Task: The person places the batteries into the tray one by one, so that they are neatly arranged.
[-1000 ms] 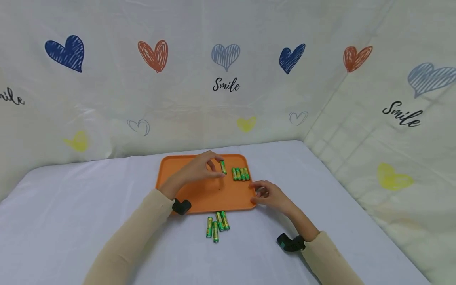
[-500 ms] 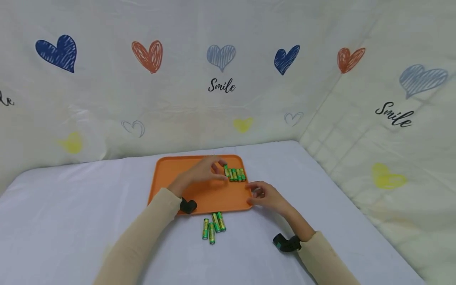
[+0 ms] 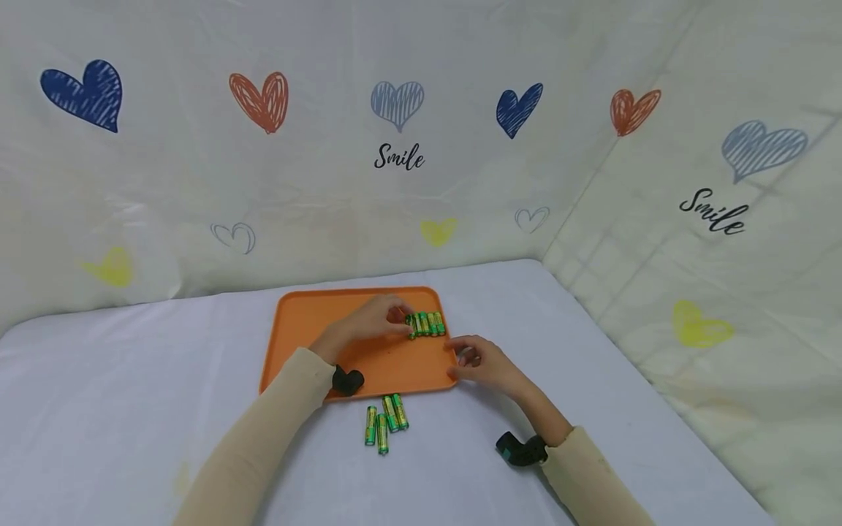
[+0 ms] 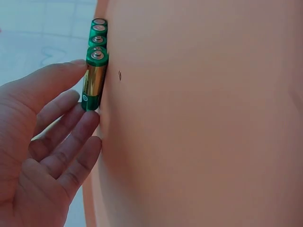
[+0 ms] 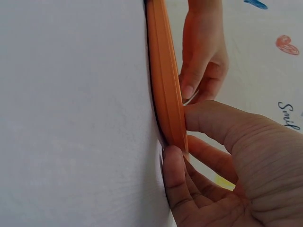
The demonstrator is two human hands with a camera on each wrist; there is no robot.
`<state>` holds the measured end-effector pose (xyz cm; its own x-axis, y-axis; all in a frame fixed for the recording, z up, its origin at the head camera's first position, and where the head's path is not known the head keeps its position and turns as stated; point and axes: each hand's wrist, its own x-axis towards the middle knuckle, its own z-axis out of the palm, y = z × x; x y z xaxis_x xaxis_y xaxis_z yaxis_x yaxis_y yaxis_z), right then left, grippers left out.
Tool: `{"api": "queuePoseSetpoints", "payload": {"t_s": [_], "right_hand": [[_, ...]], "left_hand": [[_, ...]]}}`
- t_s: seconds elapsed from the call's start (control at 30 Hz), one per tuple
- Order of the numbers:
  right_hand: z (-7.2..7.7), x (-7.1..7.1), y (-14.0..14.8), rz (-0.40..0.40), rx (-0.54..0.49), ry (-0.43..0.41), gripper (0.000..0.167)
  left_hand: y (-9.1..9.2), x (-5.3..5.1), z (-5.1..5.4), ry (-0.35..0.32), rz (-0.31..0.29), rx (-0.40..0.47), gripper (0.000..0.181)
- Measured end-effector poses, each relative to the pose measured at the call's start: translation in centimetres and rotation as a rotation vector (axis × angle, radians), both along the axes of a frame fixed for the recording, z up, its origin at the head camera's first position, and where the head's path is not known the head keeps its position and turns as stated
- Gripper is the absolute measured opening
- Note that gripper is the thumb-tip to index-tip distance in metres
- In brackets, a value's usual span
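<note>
My left hand (image 3: 373,318) pinches a green-and-gold battery (image 4: 94,80) by its two ends, thumb at one end and fingertips at the other. That battery stands at the left end of a tight row of several like batteries (image 3: 432,324) on the orange tray (image 3: 316,321), near its right side. At the tray's right edge, my right hand (image 3: 487,363) grips the rim with thumb and curled fingers. In the right wrist view the right fingertips (image 5: 174,165) touch the tray's outer wall.
Several loose batteries (image 3: 391,413) lie on the white tablecloth (image 3: 460,467) just in front of the tray. Behind the table hangs a pale cloth (image 3: 316,183) printed with hearts and words. Black cameras sit on both wrists.
My left hand has brought its battery rightward and down onto the tray, beside the row. The right hand keeps its place at the tray's edge. The head view has shifted slightly.
</note>
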<state>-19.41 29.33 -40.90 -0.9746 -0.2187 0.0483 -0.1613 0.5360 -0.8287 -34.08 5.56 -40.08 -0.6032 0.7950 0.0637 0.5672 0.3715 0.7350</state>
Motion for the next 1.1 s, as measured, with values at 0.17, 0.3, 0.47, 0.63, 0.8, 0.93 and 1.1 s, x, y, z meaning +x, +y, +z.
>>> {"api": "queuePoseSetpoints", "payload": {"t_s": [0.17, 0.3, 0.47, 0.63, 0.8, 0.93, 1.1], "right_hand": [[0.0, 0.0, 0.0, -0.001, 0.013, 0.006, 0.043], [-0.1, -0.2, 0.1, -0.003, 0.013, 0.007, 0.042], [-0.2, -0.2, 0.2, 0.007, 0.003, 0.002, 0.043], [-0.3, -0.2, 0.2, 0.006, 0.014, -0.001, 0.043], [-0.3, -0.2, 0.0, -0.009, 0.029, -0.010, 0.043], [-0.2, -0.2, -0.1, -0.010, 0.029, -0.011, 0.043], [-0.2, -0.2, 0.0, -0.017, 0.030, -0.010, 0.043]], "left_hand": [[0.1, -0.1, -0.1, 0.004, 0.003, 0.009, 0.036], [0.2, -0.3, -0.2, -0.012, 0.012, 0.013, 0.036], [0.2, -0.2, -0.2, -0.002, 0.022, -0.003, 0.034], [0.2, 0.1, 0.1, -0.004, 0.035, -0.017, 0.034], [-0.4, 0.4, 0.5, -0.017, 0.044, -0.017, 0.033], [-1.1, 0.6, 1.0, -0.023, 0.061, -0.031, 0.031], [-1.8, 0.7, 1.7, -0.004, 0.057, -0.027, 0.029]]}}
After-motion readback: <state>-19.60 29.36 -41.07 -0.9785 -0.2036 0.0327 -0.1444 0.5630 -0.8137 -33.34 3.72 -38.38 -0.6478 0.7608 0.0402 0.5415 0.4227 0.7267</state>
